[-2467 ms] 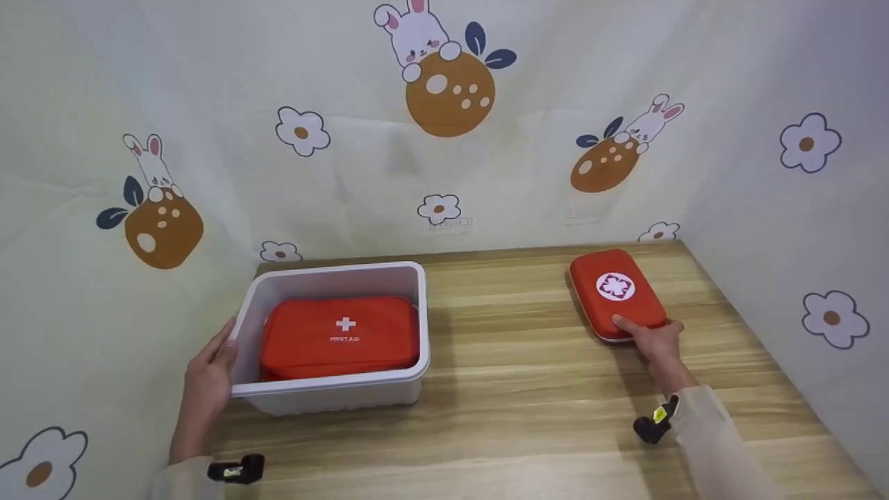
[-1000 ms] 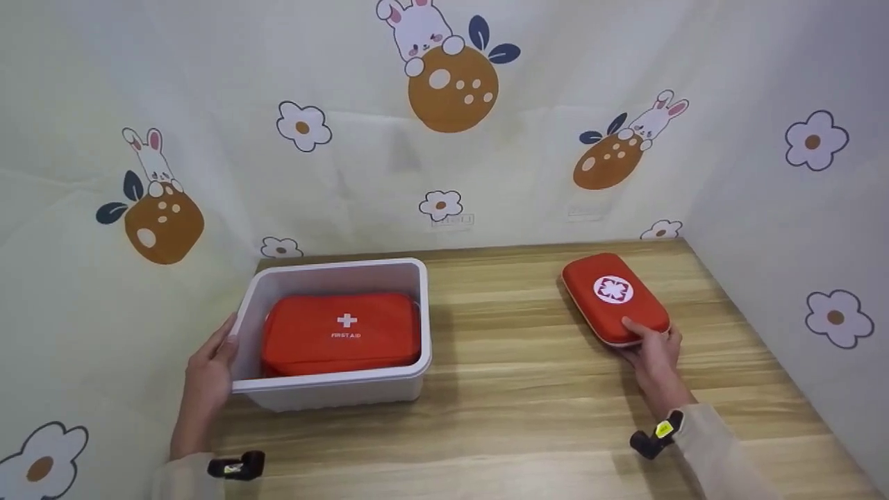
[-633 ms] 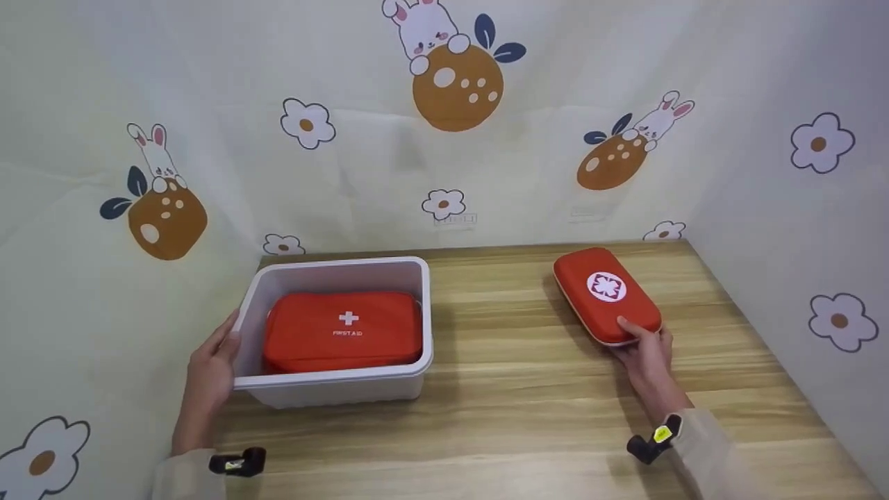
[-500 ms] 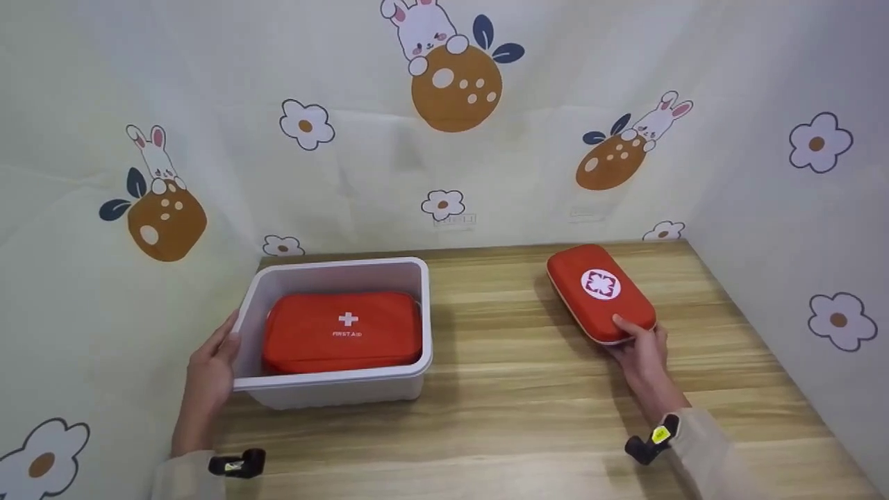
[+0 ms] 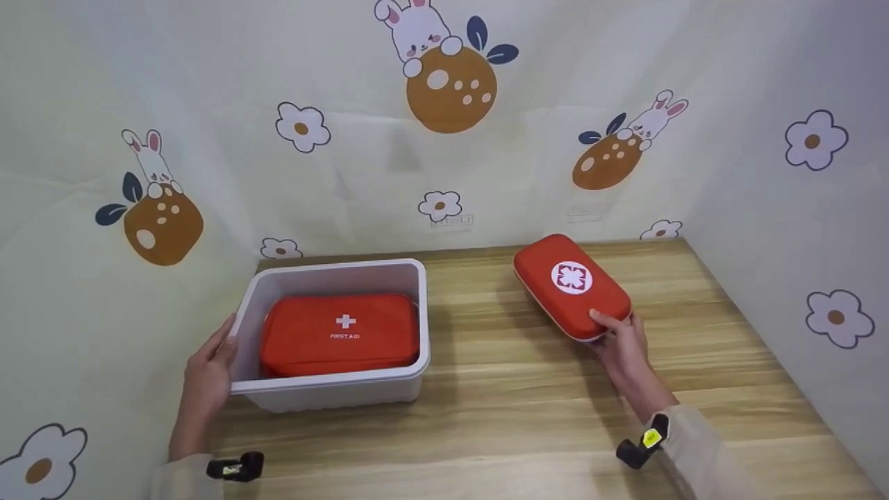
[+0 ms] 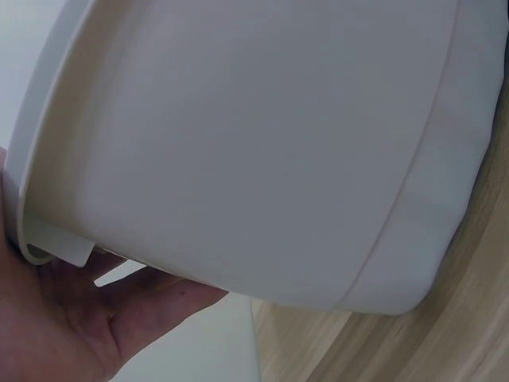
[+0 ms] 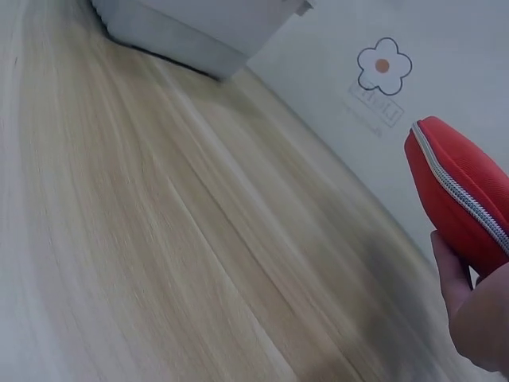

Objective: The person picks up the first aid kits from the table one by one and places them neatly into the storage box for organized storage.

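Observation:
My right hand (image 5: 623,347) grips the near end of a red zippered first aid case (image 5: 549,285) with a white round emblem, thumb on top and fingers beneath. The right wrist view shows the case (image 7: 461,191) held above the table, its zipper along the side. On the left, my left hand (image 5: 208,364) holds the left rim of a white plastic bin (image 5: 333,394), thumb over the rim and fingers outside, also seen on the bin's wall (image 6: 254,143) in the left wrist view. A larger red first aid bag (image 5: 340,347) marked FIRST AID lies inside the bin.
The wood-grain table (image 5: 486,417) spreads between the bin and the case. A pale printed curtain (image 5: 361,180) with rabbits and flowers stands behind the table and along both sides.
My right hand has lifted the red case off the table and carried it left, toward the bin. The left hand and the bin have stayed in place.

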The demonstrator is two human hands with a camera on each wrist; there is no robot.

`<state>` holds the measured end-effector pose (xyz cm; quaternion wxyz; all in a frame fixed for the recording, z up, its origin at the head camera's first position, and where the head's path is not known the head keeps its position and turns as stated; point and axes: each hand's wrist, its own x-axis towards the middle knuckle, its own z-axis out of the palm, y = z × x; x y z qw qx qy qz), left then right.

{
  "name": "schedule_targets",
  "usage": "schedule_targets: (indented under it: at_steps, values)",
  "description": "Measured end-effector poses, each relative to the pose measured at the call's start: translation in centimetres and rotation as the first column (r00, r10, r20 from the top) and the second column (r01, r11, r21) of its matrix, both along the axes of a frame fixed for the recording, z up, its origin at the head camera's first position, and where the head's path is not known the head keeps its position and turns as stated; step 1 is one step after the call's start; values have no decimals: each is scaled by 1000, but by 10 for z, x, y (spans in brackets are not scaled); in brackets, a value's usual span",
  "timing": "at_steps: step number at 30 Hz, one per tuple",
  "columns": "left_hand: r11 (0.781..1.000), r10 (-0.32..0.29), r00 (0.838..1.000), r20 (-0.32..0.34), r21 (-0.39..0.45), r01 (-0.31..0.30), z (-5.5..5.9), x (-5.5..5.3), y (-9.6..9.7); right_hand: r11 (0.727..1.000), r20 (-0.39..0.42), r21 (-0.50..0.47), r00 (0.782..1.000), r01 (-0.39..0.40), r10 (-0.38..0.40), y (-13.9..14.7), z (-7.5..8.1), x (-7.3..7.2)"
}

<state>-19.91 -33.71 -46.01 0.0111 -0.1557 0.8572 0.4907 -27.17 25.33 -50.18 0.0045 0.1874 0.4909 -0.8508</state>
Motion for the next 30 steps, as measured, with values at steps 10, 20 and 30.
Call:
schedule_targets:
  at_steps: [10, 20, 30]
  values:
    - [1000, 2, 1000, 2, 26, -2, -3, 1, -4, 998, -26, -40, 998, -49, 48, -24, 15, 3]
    - [1000, -13, 1000, 19, 16, 13, 0, 0, -2, 995, -85, 8, 991, -100, 100, -44, 30, 7]
    - [1000, -18, 1000, 5, 10, 18, 0, -1, -2, 981, -108, 38, 976, -188, 191, -64, 42, 13]
